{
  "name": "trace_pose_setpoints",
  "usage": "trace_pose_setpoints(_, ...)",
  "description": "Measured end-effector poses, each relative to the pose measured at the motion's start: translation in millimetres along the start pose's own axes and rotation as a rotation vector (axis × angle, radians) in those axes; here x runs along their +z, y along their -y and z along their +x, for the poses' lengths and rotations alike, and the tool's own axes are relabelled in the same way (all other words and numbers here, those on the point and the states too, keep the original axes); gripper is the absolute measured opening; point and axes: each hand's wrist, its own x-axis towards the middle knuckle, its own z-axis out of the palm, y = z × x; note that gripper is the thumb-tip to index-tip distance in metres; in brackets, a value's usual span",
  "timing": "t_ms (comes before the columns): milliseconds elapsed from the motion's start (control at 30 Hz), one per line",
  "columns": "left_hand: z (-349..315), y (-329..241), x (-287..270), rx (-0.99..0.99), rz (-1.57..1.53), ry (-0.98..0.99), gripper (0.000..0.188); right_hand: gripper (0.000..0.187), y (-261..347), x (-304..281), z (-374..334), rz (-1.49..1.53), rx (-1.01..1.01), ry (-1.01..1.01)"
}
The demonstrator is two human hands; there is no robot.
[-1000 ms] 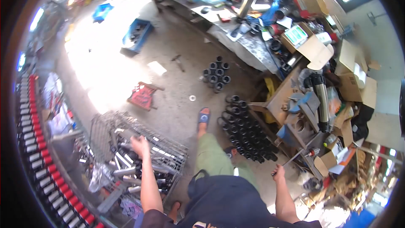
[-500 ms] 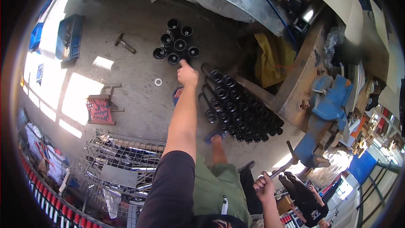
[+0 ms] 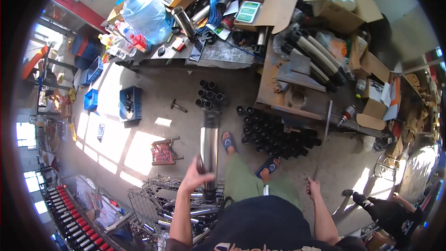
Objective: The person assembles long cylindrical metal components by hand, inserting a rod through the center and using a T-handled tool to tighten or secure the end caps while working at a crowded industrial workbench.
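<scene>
In my left hand (image 3: 197, 178) is a shiny metal cylinder (image 3: 209, 142) with black ends, gripped near its lower part and raised above the floor. My right hand (image 3: 313, 188) is closed around the lower end of a long thin metal rod (image 3: 324, 139), which points up and away beside the workbench. Beyond the cylinder, a small cluster of black-rimmed cylinders (image 3: 210, 94) stands on the floor with open tops facing up. A larger group of black cylinders (image 3: 267, 135) stands by my feet, partly under the bench edge.
A wire basket (image 3: 148, 197) full of metal tubes stands at my near left. On the floor lie a hammer (image 3: 178, 106), a woven stool (image 3: 162, 152) and a blue crate (image 3: 130, 104). Cluttered benches (image 3: 274, 84) run along the far side. Another person (image 3: 388, 214) is at the right.
My left hand has come back from the small floor cluster and now holds a cylinder up. The view has tilted upward, showing the benches. My right hand still grips the rod, now pointing more upright.
</scene>
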Motion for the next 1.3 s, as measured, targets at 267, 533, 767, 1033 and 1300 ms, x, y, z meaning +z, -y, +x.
trace_pose_setpoints(267,13,-205,111,1.187,-0.558,0.04,0.065,0.049,0,-20,-16,-0.09,-0.48,-0.326)
trace_pose_setpoints(533,156,-319,184,0.926,-0.688,0.013,0.028,0.052,-51,-6,-94,-0.157,-0.624,-0.504)
trace_pose_setpoints(767,223,-372,210,0.608,-0.319,-0.121,0.046,0.045,-43,12,-142,-0.14,-0.791,-0.592)
trace_pose_setpoints(1033,119,-325,261,1.139,-0.456,-0.294,0.047,0.041,9,20,-200,-0.074,-0.811,-0.579)
trace_pose_setpoints(1300,182,-349,201,0.975,-0.008,0.905,0.053,0.032,74,-59,-202,-0.442,-1.076,-0.702)
